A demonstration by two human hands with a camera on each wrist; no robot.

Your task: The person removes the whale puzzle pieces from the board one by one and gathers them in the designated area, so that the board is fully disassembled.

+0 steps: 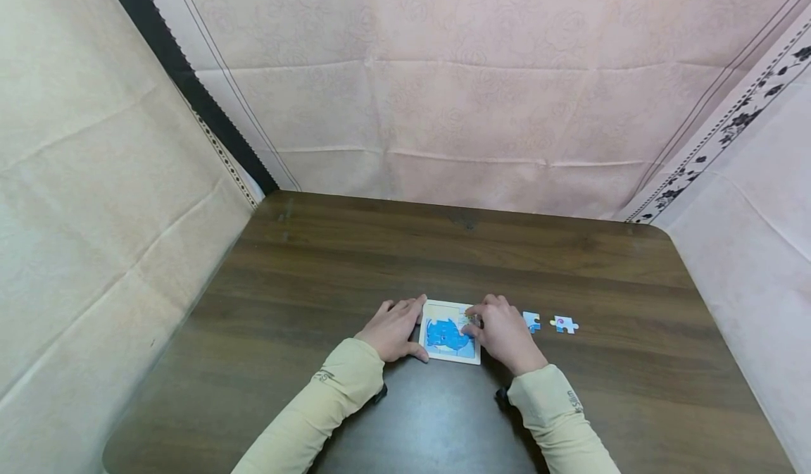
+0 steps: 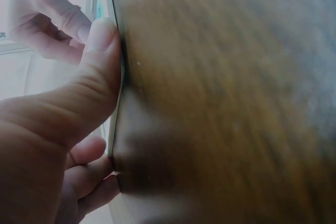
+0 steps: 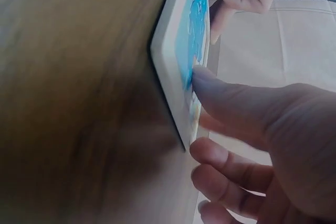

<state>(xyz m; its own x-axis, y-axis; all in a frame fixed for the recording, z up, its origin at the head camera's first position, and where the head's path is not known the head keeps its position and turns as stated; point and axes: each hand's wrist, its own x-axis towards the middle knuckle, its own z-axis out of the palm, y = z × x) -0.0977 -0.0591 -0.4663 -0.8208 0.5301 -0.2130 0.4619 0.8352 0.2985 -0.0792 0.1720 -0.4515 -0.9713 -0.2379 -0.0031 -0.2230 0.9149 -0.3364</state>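
Observation:
A small jigsaw puzzle board (image 1: 448, 360) with a pale frame and a blue picture lies on the table. My left hand (image 1: 397, 329) holds the board's left side, thumb at the near corner and fingertips at the far one. At the upper right of the picture, my right hand (image 1: 505, 333) pinches a jigsaw piece (image 1: 469, 317) between thumb and index finger, right at the board's surface. Most of that piece is hidden by the fingers. The right wrist view shows the thumb (image 3: 210, 83) low on the picture, the other fingers curled beyond the edge.
Two loose jigsaw pieces lie right of the right hand: a blue one (image 1: 531, 321) close to it and a blue and white one (image 1: 564, 325) farther out. The brown wooden table (image 1: 355, 263) is walled by pale cloth (image 1: 469, 108) at the back and both sides.

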